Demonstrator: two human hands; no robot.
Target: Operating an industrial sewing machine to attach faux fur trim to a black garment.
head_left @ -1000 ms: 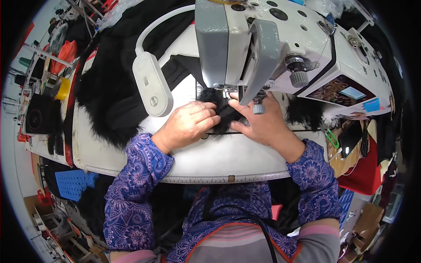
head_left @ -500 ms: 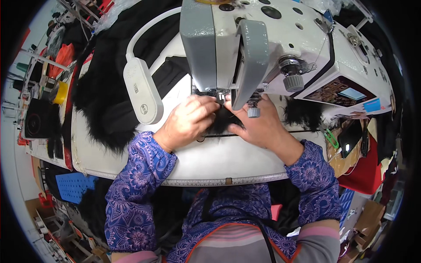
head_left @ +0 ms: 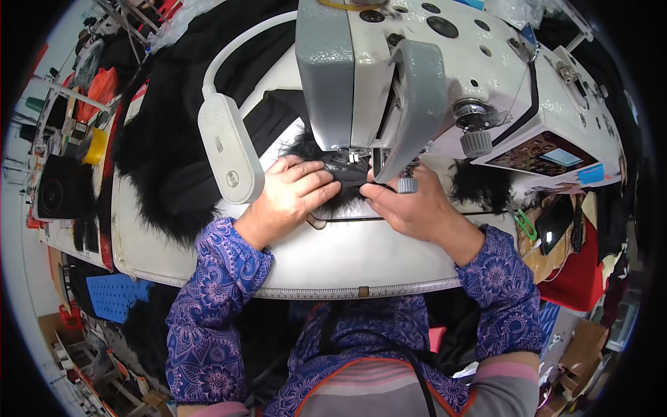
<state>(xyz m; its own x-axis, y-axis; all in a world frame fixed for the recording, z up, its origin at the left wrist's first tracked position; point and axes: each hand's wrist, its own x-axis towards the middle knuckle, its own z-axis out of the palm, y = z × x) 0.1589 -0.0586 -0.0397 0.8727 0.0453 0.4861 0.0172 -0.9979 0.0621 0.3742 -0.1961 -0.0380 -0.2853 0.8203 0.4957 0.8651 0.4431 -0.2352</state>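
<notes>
A white and grey sewing machine stands over a black fur-edged fabric piece, which lies beneath its presser foot. My left hand, fingers together and bent, presses and grips the fabric left of the foot. My right hand pinches the piece at the right, its fingertips partly hidden by the machine's head and knob. A tuft of black fur shows above my left fingers, and a small white lamp unit on a curved arm hangs beside that hand.
Black furry garments cover the left of the white table. To the right lie loose fur, green-handled snips, a phone and red cloth. A yellow roll and blue perforated tray sit at left.
My left fingers have slid left and slightly down, uncovering fur behind them. My right thumb has moved up toward the index finger on the fabric. The view has shifted slightly.
</notes>
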